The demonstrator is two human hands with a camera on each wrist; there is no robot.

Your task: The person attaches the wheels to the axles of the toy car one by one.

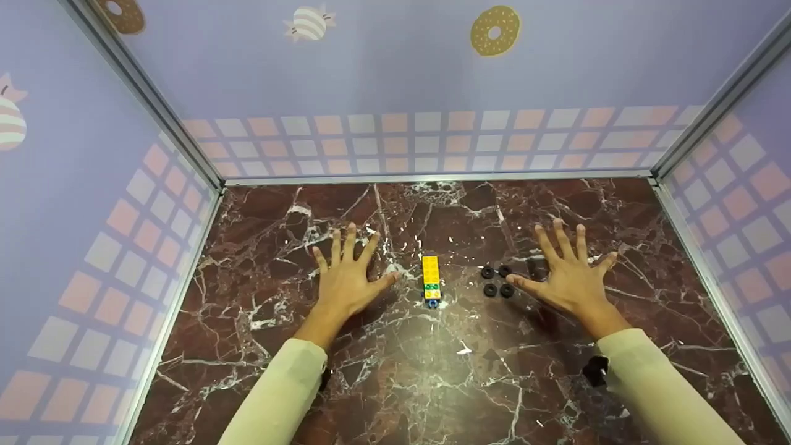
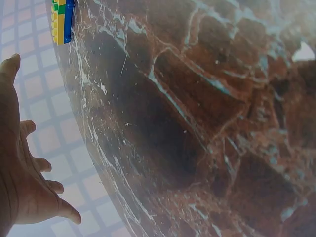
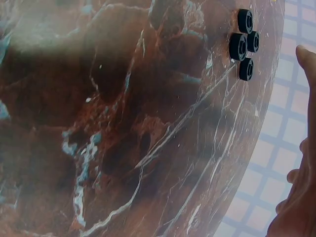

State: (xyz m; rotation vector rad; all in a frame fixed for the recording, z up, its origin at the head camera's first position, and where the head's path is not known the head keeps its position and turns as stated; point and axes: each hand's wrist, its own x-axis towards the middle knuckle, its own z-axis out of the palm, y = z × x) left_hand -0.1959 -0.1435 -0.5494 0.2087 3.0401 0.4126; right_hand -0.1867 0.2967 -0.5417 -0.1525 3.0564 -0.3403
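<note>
Fingers spread, my left hand (image 1: 347,281) is held palm down over the left part of the table and touches no object. My right hand (image 1: 571,281) is spread the same way on the right, its thumb tip close to several small black tires (image 1: 490,290). Between the hands lies a narrow toy-brick vehicle (image 1: 431,272), yellow along most of its length, with green, pale and blue parts at the near end. The left wrist view shows part of this brick vehicle (image 2: 61,22) at the top. In the right wrist view the tires (image 3: 238,47) form a cluster.
The table (image 1: 395,383) has a dark red marble pattern with white veins. A lilac back wall (image 1: 401,80) with printed squares and sweets rises behind it. Similar side walls (image 1: 68,247) stand left and right, with metal strips along the edges.
</note>
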